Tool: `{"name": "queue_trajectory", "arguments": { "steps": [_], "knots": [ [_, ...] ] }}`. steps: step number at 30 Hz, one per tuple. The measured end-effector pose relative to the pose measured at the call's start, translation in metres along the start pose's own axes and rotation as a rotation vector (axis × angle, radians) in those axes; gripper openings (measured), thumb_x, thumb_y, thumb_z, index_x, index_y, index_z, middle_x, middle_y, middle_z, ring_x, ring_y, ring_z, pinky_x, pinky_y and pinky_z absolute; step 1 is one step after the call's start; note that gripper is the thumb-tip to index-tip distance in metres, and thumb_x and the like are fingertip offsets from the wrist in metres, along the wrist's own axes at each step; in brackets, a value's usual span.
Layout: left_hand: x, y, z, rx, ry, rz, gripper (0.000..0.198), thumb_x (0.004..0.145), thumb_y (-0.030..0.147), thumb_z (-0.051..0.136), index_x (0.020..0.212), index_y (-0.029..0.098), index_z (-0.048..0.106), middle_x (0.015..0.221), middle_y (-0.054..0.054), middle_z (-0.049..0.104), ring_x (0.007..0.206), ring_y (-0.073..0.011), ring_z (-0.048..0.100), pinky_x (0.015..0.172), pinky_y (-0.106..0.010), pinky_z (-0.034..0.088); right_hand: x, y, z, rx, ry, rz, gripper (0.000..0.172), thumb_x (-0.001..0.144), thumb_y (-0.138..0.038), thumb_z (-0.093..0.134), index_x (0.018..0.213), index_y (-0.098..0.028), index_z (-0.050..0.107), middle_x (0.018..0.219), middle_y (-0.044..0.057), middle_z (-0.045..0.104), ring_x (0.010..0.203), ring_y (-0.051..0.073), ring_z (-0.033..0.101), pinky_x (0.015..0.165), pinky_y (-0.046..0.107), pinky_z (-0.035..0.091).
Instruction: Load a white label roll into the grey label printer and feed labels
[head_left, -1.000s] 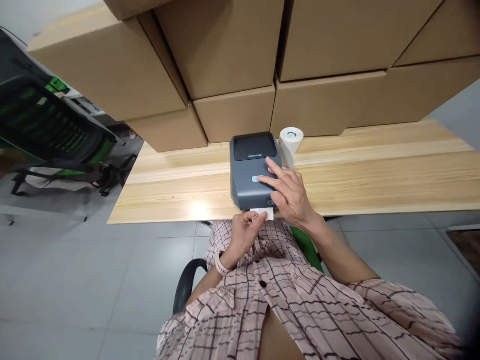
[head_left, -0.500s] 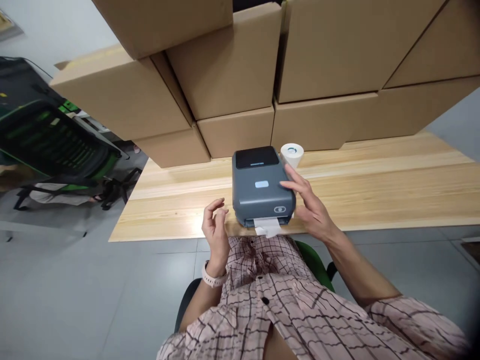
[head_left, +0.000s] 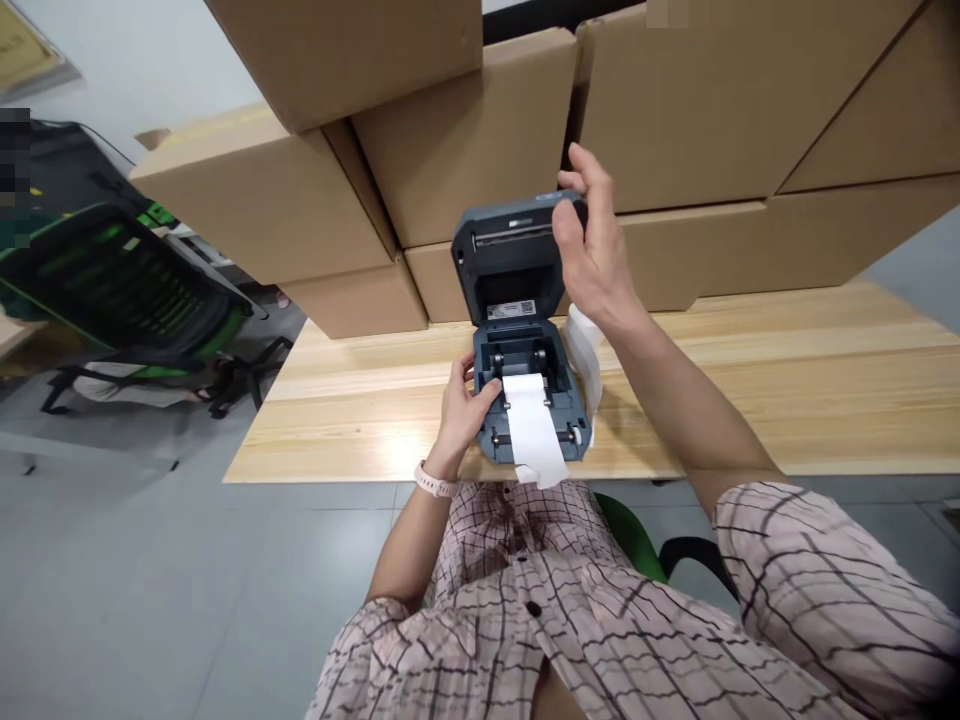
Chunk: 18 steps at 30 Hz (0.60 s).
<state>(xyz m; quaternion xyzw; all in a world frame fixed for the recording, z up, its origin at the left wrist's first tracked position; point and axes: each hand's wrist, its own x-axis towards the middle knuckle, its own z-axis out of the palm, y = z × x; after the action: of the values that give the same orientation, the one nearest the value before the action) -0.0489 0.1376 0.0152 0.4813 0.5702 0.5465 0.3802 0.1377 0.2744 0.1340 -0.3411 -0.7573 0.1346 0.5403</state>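
Note:
A dark grey label printer (head_left: 491,425) stands on the table with its lid (head_left: 517,265) raised. My right hand (head_left: 596,245) is at the lid's upper right corner, the thumb on its inner side and the other fingers behind it. My left hand (head_left: 466,410) grips the left side wall of the printer base, its thumb over the rim. A white paper strip (head_left: 534,425) lies inside the base and hangs over its front edge. Close to the printer's right side is a white paper roll (head_left: 583,345), with a length of paper trailing down.
Stacked cardboard boxes (head_left: 480,140) line the back of the wooden table (head_left: 345,410). To the left are a black and green office chair (head_left: 112,290) and part of another person's leg (head_left: 135,385). A framed item hangs at the upper left.
The printer lid has swung up, showing the inside and the paper strip. My right hand has risen with it. My left hand has moved onto the base's left side.

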Motion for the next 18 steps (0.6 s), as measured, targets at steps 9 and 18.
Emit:
{"name": "queue_trajectory", "arguments": {
  "steps": [9, 18],
  "knots": [
    [-0.003, 0.007, -0.003, 0.078, -0.029, -0.023, 0.063, 0.084, 0.029, 0.072, 0.143, 0.018, 0.054, 0.147, -0.017, 0.065, 0.123, -0.0258, 0.067, 0.102, -0.042, 0.056, -0.044, -0.014, -0.007, -0.127, -0.052, -0.190, 0.028, 0.107, -0.039, 0.047, 0.128, -0.027, 0.060, 0.142, 0.013, 0.066, 0.137, 0.028, 0.059, 0.118, 0.053, 0.047],
    [0.002, 0.023, -0.009, 0.346, -0.092, 0.028, 0.071, 0.084, 0.020, 0.065, 0.153, 0.018, 0.048, 0.138, -0.016, 0.073, 0.105, -0.0274, 0.075, 0.094, -0.044, 0.057, -0.084, -0.004, 0.016, -0.170, -1.110, -0.116, 0.031, 0.105, -0.028, 0.037, 0.126, -0.018, 0.057, 0.102, 0.012, 0.077, 0.104, 0.028, 0.071, 0.123, 0.060, 0.032]
  ]
}}
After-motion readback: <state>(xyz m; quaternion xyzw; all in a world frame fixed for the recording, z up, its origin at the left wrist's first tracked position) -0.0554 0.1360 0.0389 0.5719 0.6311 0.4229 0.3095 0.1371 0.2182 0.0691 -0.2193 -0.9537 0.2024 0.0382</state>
